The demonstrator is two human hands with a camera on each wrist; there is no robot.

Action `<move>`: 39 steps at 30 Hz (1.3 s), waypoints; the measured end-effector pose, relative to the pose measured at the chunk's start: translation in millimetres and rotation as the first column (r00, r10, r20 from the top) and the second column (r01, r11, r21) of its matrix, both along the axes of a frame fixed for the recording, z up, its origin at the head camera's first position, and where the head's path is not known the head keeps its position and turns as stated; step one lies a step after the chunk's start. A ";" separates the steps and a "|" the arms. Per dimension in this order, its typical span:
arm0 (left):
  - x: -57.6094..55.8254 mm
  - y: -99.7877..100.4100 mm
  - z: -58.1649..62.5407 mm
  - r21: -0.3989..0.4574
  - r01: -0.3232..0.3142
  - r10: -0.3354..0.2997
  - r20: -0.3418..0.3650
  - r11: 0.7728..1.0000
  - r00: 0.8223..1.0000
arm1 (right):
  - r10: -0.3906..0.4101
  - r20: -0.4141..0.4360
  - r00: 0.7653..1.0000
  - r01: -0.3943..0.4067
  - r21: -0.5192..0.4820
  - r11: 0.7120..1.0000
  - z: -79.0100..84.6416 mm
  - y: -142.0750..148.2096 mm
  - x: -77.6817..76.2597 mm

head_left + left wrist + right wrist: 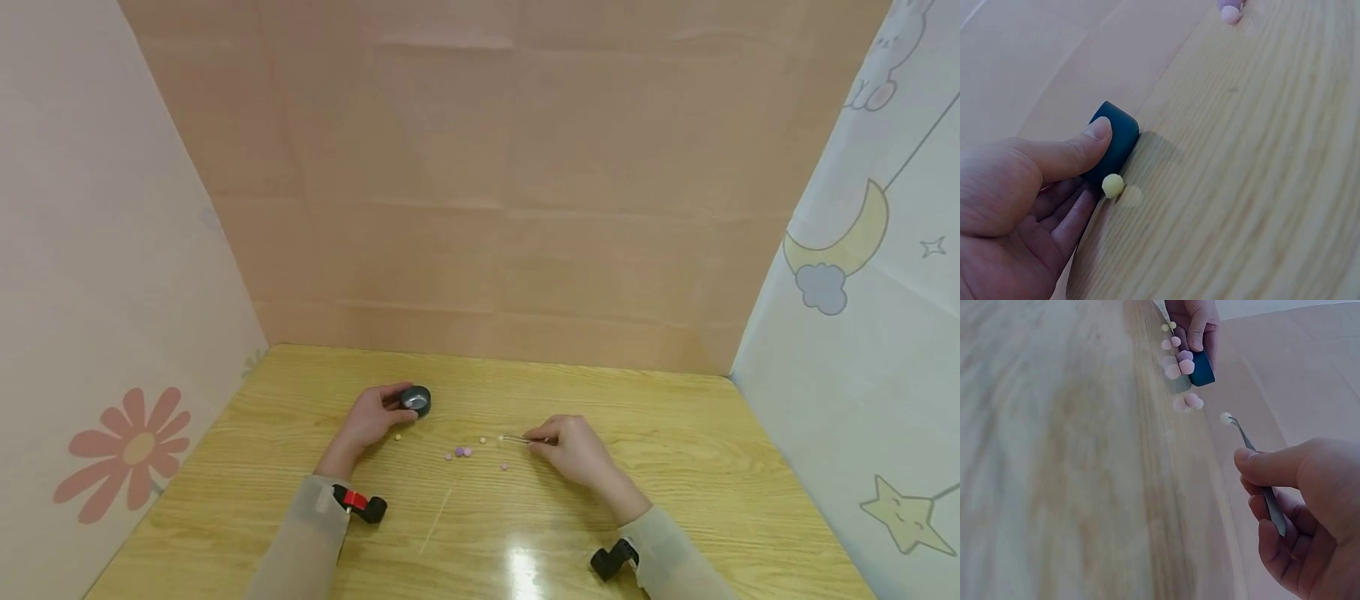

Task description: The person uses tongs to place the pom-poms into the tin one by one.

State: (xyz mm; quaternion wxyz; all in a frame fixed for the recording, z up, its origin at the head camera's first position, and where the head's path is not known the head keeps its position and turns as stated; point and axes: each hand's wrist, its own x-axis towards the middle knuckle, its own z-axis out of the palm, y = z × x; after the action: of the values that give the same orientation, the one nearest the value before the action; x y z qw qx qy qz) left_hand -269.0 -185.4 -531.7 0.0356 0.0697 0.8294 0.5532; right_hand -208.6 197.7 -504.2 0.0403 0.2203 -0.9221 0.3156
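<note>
My left hand holds a small dark teal bowl by its side, thumb on the near wall and fingers behind. In the left wrist view the bowl stands on the table, with a yellow pompom close by the fingers. My right hand pinches metal tweezers between thumb and fingers. A white pompom is caught in their bent tips, apart from the bowl. Between the hands lie a purple pompom, a pink pompom touching it, and several other pale ones.
Both hands work over a wood-grain table. A brown paper sheet rises behind it, with patterned white sheets at both sides. A thin pale line and a bright light reflection show on the near tabletop.
</note>
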 end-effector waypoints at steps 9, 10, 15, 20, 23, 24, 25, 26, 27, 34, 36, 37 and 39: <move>-0.4 -0.3 -0.8 0.005 -0.006 0.006 -0.005 1.000 1.000 | 0.015 0.044 0.999 -0.012 -0.064 0.998 -2.1 -7.1 -1.4; -0.6 -0.3 -1.0 0.003 -0.006 0.006 -0.006 1.000 1.000 | 0.015 0.043 0.999 -0.012 -0.065 0.998 -2.1 -8.3 -1.8; -0.8 -0.4 -1.8 0.008 -0.003 0.003 -0.005 1.000 1.000 | 0.022 0.046 0.999 -0.018 -0.076 0.997 -1.7 -18.9 -5.4; -0.2 -0.8 -2.2 0.010 -0.004 0.004 -0.005 1.000 1.000 | 0.041 0.042 0.998 -0.038 -0.085 0.996 -0.6 -33.1 -11.4; 0.4 -0.2 -1.6 0.013 -0.005 0.005 -0.003 1.000 1.000 | 0.054 0.032 0.998 -0.051 -0.089 0.995 0.8 -40.9 -14.5; 0.5 0.2 -1.5 0.014 -0.003 0.003 -0.003 1.000 1.000 | 0.059 0.024 0.998 -0.056 -0.090 0.994 1.6 -43.5 -15.1; 0.6 0.3 -1.6 0.014 -0.001 0.001 -0.005 1.000 1.000 | 0.061 0.024 0.998 -0.059 -0.088 0.994 2.4 -45.9 -15.7; 0.6 0.6 -1.8 0.018 0.000 0.000 -0.005 1.000 1.000 | 0.061 0.025 0.998 -0.059 -0.088 0.994 3.4 -48.4 -16.0; 0.6 0.7 -2.0 0.017 0.002 -0.002 -0.005 1.000 1.000 | 0.061 0.028 0.998 -0.058 -0.088 0.994 4.7 -50.7 -16.1; -1.4 0.6 -3.6 0.017 0.003 -0.002 -0.018 1.000 1.000 | 0.055 0.030 0.998 -0.053 -0.060 0.997 10.7 -64.9 -20.5; -1.5 0.4 -3.3 0.017 0.001 -0.001 -0.020 1.000 1.000 | 0.055 0.025 0.998 -0.053 -0.049 0.997 11.1 -69.0 -23.2; -1.4 0.2 -3.2 0.020 0.000 0.001 -0.018 1.000 1.000 | 0.053 0.029 0.998 -0.051 -0.047 0.998 11.4 -71.3 -24.4; -1.0 -0.5 -3.2 0.018 -0.002 0.003 -0.017 1.000 1.000 | 0.056 0.034 0.998 -0.055 -0.040 0.998 11.6 -75.7 -26.1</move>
State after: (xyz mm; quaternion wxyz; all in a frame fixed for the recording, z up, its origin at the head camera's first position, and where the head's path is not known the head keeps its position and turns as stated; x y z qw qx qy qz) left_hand -270.0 -185.9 -534.9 0.0272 0.0737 0.8248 0.5599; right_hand -234.7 121.9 -492.6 0.0197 0.2394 -0.9099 0.3383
